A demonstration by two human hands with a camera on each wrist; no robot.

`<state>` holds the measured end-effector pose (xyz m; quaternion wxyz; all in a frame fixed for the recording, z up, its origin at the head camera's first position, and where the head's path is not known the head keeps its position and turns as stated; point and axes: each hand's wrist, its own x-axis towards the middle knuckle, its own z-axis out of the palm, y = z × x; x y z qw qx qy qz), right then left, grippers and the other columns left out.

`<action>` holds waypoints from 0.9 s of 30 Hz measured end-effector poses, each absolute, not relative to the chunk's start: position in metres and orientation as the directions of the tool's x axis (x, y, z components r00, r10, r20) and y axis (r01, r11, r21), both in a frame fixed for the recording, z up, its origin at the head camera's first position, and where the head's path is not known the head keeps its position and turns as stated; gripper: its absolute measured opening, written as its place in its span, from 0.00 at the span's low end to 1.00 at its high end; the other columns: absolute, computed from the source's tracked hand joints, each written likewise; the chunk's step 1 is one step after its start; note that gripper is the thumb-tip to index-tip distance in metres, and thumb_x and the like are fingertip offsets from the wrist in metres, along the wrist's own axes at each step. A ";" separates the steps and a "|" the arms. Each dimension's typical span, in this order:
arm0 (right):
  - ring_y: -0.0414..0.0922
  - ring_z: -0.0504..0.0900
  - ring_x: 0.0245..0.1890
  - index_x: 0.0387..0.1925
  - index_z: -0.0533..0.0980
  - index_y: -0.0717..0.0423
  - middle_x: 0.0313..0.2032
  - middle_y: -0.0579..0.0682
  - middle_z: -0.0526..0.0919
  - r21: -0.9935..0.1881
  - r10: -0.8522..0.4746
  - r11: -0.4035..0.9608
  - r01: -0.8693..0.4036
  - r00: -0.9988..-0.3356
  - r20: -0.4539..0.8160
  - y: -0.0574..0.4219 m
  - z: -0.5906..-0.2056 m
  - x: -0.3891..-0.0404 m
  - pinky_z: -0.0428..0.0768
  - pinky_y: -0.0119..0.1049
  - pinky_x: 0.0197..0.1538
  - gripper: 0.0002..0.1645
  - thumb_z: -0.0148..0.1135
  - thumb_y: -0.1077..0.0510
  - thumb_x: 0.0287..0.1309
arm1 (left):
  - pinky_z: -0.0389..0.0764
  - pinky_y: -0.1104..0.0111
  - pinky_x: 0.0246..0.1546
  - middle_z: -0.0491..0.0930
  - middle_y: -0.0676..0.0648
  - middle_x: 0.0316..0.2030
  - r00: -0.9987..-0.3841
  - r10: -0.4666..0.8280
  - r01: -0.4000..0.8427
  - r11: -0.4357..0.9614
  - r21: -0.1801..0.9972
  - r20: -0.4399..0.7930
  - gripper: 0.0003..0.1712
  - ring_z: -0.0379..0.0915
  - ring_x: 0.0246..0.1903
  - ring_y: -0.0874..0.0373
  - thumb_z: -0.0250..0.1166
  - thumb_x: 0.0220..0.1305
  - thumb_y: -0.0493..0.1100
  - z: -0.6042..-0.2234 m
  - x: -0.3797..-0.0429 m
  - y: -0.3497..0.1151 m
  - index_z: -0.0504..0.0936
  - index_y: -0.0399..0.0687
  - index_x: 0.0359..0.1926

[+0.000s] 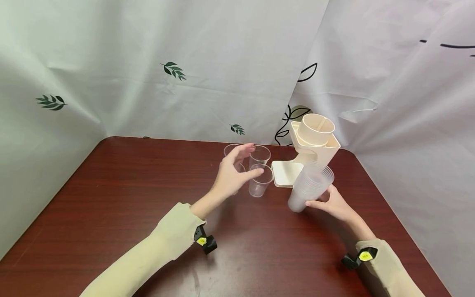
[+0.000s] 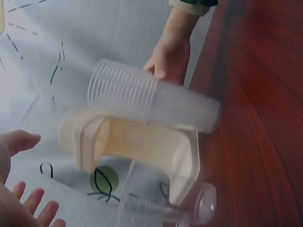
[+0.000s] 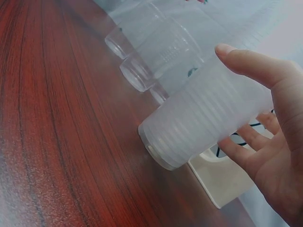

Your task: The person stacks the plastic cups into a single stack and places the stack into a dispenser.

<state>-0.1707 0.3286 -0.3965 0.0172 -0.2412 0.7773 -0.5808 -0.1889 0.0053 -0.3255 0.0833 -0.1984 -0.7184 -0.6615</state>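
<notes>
My right hand (image 1: 334,204) grips a nested stack of clear plastic cups (image 1: 309,185), its thumb on one side and fingers on the other. The stack leans, with its rims up and to the right, and overlaps the front of a cream plastic stand (image 1: 317,150). Several single clear cups (image 1: 258,189) stand upright in a cluster on the table, left of the stand's base. Over that cluster is my left hand (image 1: 231,175), thumb and fingers spread apart and nothing between them, partly hiding the left cups. In the left wrist view, the left fingers (image 2: 33,201) are extended.
The cream stand has a round open cylinder (image 1: 315,130) on top and a flat square base (image 1: 285,173). All stands on a dark red wooden table (image 1: 111,198). A pale curtain (image 1: 204,82) with leaf prints hangs behind the table and along its sides.
</notes>
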 end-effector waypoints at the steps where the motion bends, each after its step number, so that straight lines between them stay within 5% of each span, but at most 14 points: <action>1: 0.32 0.80 0.48 0.59 0.66 0.50 0.50 0.37 0.78 -0.912 -0.396 0.207 -0.355 -0.883 0.254 0.329 -0.396 -0.171 0.81 0.25 0.47 0.39 0.64 0.78 0.47 | 0.69 0.64 0.65 0.78 0.45 0.56 -0.911 0.160 0.393 0.056 0.918 0.381 0.37 0.72 0.58 0.54 0.75 0.48 0.36 -0.326 -0.189 0.001 0.73 0.45 0.61; 11: 0.32 0.80 0.48 0.59 0.66 0.47 0.50 0.36 0.78 -0.908 -0.397 0.233 -0.347 -0.887 0.237 0.328 -0.395 -0.170 0.81 0.25 0.47 0.39 0.64 0.77 0.48 | 0.69 0.56 0.65 0.76 0.44 0.59 -0.932 0.075 0.360 0.112 0.926 0.354 0.38 0.70 0.59 0.50 0.76 0.46 0.36 -0.341 -0.195 -0.032 0.73 0.44 0.61; 27: 0.32 0.80 0.48 0.59 0.66 0.49 0.50 0.36 0.78 -0.906 -0.398 0.224 -0.359 -0.882 0.251 0.328 -0.395 -0.170 0.80 0.24 0.47 0.40 0.64 0.78 0.47 | 0.63 0.50 0.68 0.64 0.41 0.67 -0.990 0.132 0.080 0.160 0.984 0.059 0.50 0.62 0.65 0.43 0.75 0.46 0.35 -0.371 -0.203 -0.052 0.60 0.43 0.69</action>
